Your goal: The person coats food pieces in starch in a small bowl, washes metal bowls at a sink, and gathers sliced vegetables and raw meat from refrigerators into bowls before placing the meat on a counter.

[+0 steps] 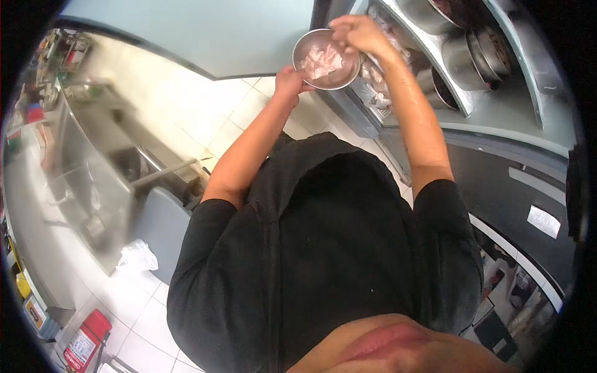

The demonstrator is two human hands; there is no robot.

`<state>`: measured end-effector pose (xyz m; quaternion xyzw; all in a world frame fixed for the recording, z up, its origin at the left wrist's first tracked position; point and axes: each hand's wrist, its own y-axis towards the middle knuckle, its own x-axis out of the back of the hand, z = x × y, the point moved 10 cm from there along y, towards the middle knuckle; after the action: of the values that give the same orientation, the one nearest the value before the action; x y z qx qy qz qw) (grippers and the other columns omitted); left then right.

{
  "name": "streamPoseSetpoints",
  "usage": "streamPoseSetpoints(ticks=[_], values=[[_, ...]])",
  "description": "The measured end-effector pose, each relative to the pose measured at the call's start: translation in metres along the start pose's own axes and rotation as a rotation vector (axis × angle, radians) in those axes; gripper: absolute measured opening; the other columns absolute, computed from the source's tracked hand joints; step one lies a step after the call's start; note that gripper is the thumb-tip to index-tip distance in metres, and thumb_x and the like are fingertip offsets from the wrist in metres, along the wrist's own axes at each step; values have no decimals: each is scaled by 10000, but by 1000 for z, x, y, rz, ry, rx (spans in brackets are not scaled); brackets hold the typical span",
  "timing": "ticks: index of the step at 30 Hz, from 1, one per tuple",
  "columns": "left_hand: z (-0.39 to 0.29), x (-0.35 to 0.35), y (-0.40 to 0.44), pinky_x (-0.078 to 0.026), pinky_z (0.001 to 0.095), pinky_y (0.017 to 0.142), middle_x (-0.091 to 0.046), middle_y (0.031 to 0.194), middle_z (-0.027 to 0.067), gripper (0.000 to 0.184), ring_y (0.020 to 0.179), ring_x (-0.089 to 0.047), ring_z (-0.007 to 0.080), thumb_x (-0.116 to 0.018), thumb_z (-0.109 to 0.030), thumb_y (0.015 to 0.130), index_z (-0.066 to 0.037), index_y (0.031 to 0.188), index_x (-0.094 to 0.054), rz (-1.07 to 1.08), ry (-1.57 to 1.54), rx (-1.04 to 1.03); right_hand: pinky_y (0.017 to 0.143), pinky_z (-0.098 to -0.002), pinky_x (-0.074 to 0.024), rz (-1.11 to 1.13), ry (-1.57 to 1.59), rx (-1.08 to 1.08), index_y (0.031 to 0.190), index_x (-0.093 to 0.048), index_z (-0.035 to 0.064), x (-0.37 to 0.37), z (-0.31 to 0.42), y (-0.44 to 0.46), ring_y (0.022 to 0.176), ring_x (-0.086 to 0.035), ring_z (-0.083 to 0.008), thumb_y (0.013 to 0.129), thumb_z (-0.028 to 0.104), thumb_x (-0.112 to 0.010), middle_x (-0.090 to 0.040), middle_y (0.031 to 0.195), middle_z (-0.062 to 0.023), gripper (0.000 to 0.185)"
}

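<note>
My left hand (pixel 291 87) grips the rim of a round metal bowl (pixel 341 79) at its left side, thumb and fingers closed on the edge. Pale pink pieces of raw meat (pixel 321 61) lie in the bowl. Over the bowl's upper right rim is my right hand (pixel 364 36), fingers bent and pointing left. Those fingertips are blurred, so whether they hold anything cannot be made out. Just right of the bowl, bagged food (pixel 374 84) sits inside an open fridge (pixel 510 112).
Metal pots (pixel 463 62) stand on the fridge shelves. The grey fridge door (pixel 205 31) hangs open at upper left. A steel counter (pixel 93 186) runs along the left, near a grey bin (pixel 163 227) with a white bag (pixel 138 257). A red container (pixel 87 342) is on the tiled floor.
</note>
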<state>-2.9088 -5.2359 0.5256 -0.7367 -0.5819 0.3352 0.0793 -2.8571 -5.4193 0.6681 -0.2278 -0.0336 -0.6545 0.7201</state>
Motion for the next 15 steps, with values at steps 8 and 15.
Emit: streamPoseSetpoints(ticks=[8, 15], values=[[9, 12, 2, -625, 325, 592, -642, 958, 159, 275, 774, -682, 266, -552, 54, 775, 50, 1047, -515, -26, 15, 13, 775, -387, -522, -915, -787, 432, 903, -712, 21, 213, 143, -41, 830, -682, -339, 799, 213, -582, -702, 862, -176, 254], [4, 6, 3, -622, 323, 600, -627, 986, 174, 286, 774, -677, 267, -559, 33, 783, 52, 1064, -512, 6, 55, -7, 1032, -396, -368, -330, -549, -106, 1409, -437, 146, 270, 41, 52, 1292, -419, -292, 823, 128, -513, -484, 1377, -147, 591]])
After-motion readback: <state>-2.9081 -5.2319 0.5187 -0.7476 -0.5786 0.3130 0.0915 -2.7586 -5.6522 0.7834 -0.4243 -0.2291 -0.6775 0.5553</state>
